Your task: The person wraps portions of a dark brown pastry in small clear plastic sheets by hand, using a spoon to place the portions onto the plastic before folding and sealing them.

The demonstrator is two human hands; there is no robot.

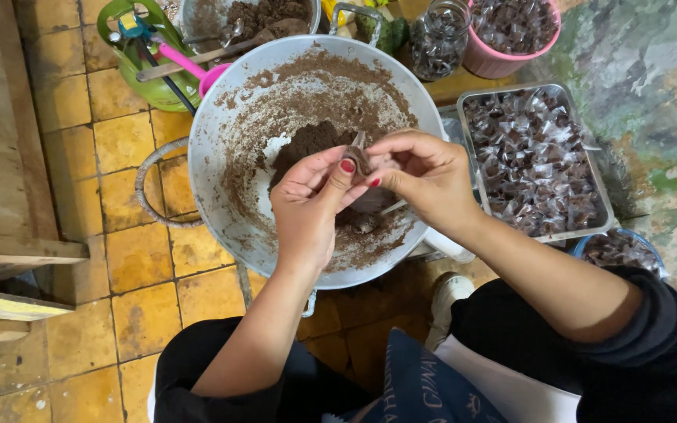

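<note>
Left hand (307,205) and right hand (425,176) raised together over a big metal basin (221,141) smeared with brown paste. Between them, a small brown sweet (356,158) in a clear wrapper, pinched at the meeting fingertips. Left grip closed on the sweet from below, thumb (344,174) pressed up against its lower edge. Right grip closed on the same sweet from the right side, fingers curled around the wrapper end. Sweet sitting right at the fingertips of both hands, not deep in either palm, held above the dark lump of paste (307,141) in the basin's middle.

To the right, just beside the basin, a metal tray (464,106) heaped with wrapped sweets. Beyond it, a pink tub (503,63) and a glass jar (440,39), both holding the same. At upper left, a green gas cylinder (146,86) on the yellow tiled floor (119,258).
</note>
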